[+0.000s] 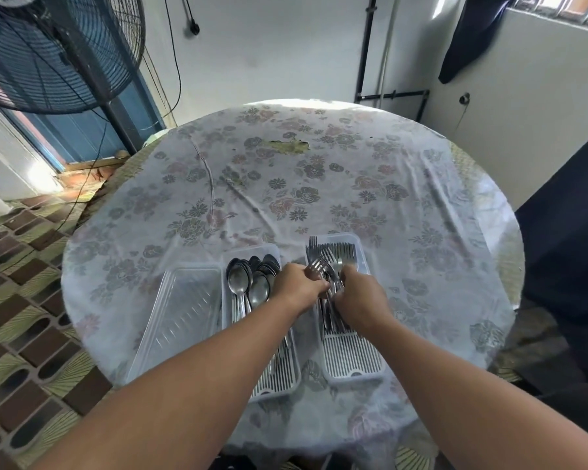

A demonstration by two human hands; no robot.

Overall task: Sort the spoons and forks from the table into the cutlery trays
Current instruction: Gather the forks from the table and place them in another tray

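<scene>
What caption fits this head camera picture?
Both hands gather forks over the right tray; spoons fill the middle tray.

A standing fan (53,52) beside what looks like dark cloth (469,39).

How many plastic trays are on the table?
3: an empty tray on the left, a middle tray holding spoons, and a right tray holding forks.

Bright window daylight, fisheye-warped edges
</scene>
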